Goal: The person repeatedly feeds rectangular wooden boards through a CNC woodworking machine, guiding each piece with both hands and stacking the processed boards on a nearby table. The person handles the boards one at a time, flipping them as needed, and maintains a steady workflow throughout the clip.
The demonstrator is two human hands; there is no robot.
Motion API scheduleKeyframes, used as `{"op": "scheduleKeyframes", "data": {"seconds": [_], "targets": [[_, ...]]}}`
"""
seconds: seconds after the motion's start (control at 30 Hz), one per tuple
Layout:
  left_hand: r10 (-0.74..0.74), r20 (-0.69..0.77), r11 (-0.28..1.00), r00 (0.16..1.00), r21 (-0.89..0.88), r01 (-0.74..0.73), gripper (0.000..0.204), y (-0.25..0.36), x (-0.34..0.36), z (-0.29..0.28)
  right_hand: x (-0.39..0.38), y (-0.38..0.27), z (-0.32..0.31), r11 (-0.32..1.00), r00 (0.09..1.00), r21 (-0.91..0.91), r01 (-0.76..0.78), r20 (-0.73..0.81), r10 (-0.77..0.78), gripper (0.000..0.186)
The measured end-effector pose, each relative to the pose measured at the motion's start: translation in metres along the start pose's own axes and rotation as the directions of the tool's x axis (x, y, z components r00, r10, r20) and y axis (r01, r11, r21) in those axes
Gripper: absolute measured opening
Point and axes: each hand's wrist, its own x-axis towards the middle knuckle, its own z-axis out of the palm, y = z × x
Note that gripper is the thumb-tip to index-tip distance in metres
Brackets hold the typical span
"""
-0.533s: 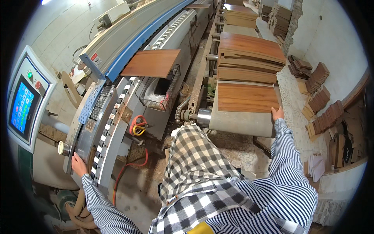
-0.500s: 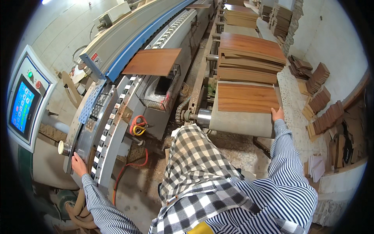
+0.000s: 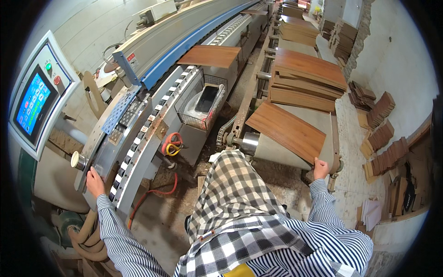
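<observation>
My right hand [image 3: 320, 169] grips the near right corner of a brown wood-grain panel [image 3: 288, 131]. That panel lies turned at an angle on the grey belt [image 3: 272, 150] of the roller conveyor, in front of a stack of similar panels [image 3: 309, 69]. At the left, my left hand [image 3: 95, 183] rests on the near end of the machine's metal infeed bed [image 3: 104, 164], fingers stretched out and holding nothing. Farther along the machine, another wood-grain panel [image 3: 210, 56] sticks out from under the blue-edged beam [image 3: 184, 46].
A control panel with a lit screen [image 3: 34, 104] stands at the far left. Below the roller track hang a wire basket [image 3: 200, 104] holding a phone and scissors [image 3: 173, 145] with red and yellow handles. Stacked boards [image 3: 380, 111] line the right wall.
My right hand has drawn the panel's near right corner toward me, turning it askew on the belt. The panel in the machine has moved farther away. My left hand stays on the bed.
</observation>
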Motion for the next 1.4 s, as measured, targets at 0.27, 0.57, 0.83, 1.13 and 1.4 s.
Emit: {"op": "scheduleKeyframes", "data": {"seconds": [0.27,0.57,0.83,1.13,1.4], "targets": [[-0.073,-0.02,0.995,0.997,-0.073,0.071,0.042,-0.022,0.001,0.008,-0.001,-0.006,0.006,0.495,0.736,0.58,-0.647,0.645,0.205,0.02],[-0.097,0.0,0.995,0.995,0.017,0.097,0.04,0.008,-0.006,-0.01,-0.077,-0.073,0.027,0.655,0.477,0.402,-0.639,0.876,-0.072,0.028],[-0.161,0.015,0.987,0.987,0.029,0.161,0.039,0.021,-0.008,-0.024,-0.127,-0.129,0.024,0.684,0.515,0.517,-0.515,0.824,-0.235,0.04],[-0.138,0.012,0.989,0.99,0.047,0.138,0.039,0.016,-0.006,-0.018,-0.118,-0.127,-0.026,0.735,0.434,0.484,-0.475,0.855,-0.283,0.059],[-0.124,-0.002,0.992,0.992,0.003,0.124,0.038,0.018,-0.008,-0.019,-0.172,-0.191,0.047,0.726,0.173,0.369,-0.58,0.927,-0.333,0.069]]}}
